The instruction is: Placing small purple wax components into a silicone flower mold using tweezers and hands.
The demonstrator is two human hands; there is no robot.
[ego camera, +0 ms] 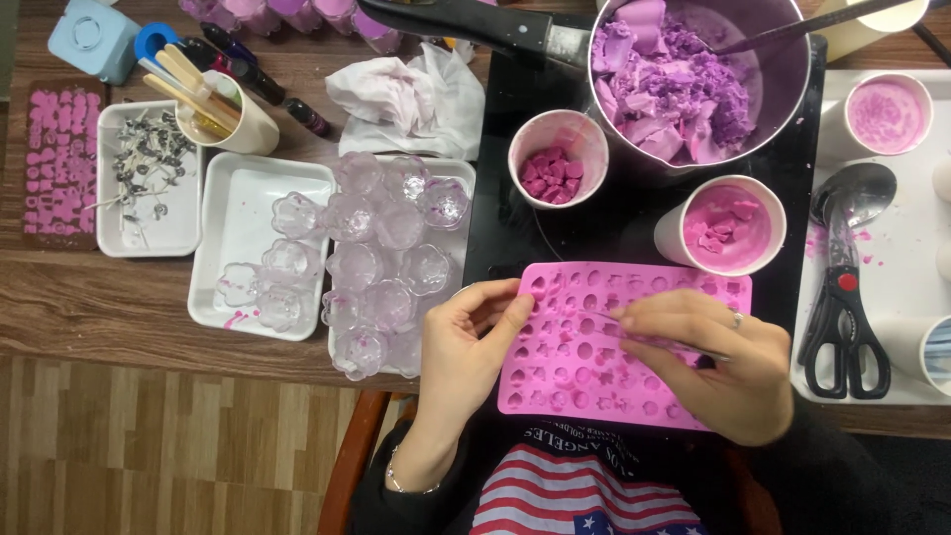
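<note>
Gripping the pink silicone mould [594, 297] at its left edge, my left hand [466, 347] steadies it at the tabletop's near edge; my right hand [718, 362] pinches a thin pick [649, 339], prying shapes. Next needs gentle levering.

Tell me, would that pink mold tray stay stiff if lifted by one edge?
Probably not: the pink mold tray looks thin and rubbery, so it would likely sag. The left hand steadies its edge while the right hand works a thin tool, suggesting it shifts easily.
</note>
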